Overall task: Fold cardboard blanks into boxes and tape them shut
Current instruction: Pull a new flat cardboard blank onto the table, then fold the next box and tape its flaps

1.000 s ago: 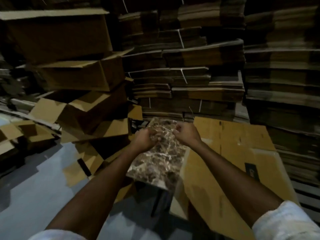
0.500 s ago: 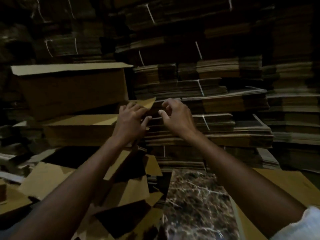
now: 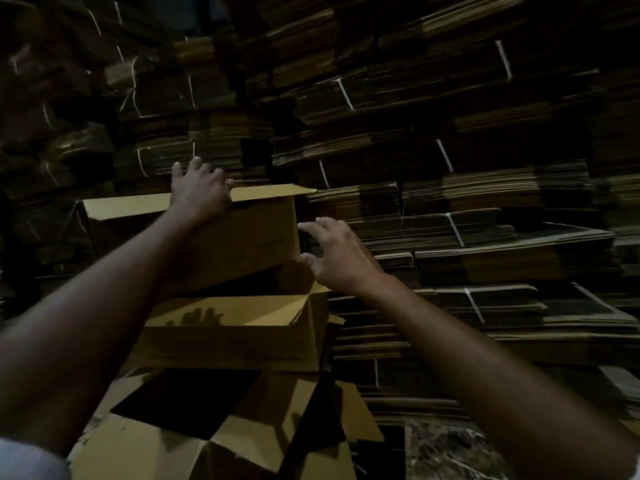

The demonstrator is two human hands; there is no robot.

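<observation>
Dim storeroom, seen from head height. Across the whole background, tall stacks of flat cardboard blanks (image 3: 485, 258), bundled with thin white straps (image 3: 455, 230), layered edges blurred and dark.

In front of them, centre-left, a leaning pile of folded-up boxes. Topmost in the pile, the top box (image 3: 242, 244), tilted, with one pale flap lying level along its upper edge and jutting toward the right. Directly below and touching it, a second box (image 3: 225, 337), open upward, lit yellow inside, with the shadow of fingers on its inner wall. Lower again, near the bottom edge, a third box (image 3: 156, 448), flaps splayed, black inside.

At bottom right, a corner of a brown marbled surface (image 3: 450, 452), just beside the pile.

Two bare forearms stretched up and forward from the bottom corners, with a white sleeve (image 3: 27, 459) at lower left.

Left hand (image 3: 201, 192) laid flat on the top box's upper flap, fingers straight and spread past the flap's far edge, gripping nothing.

Right hand (image 3: 336, 258) just beside the top box's right edge, fingers spread and slightly curved, holding nothing. Contact between fingertips and cardboard impossible to tell.
</observation>
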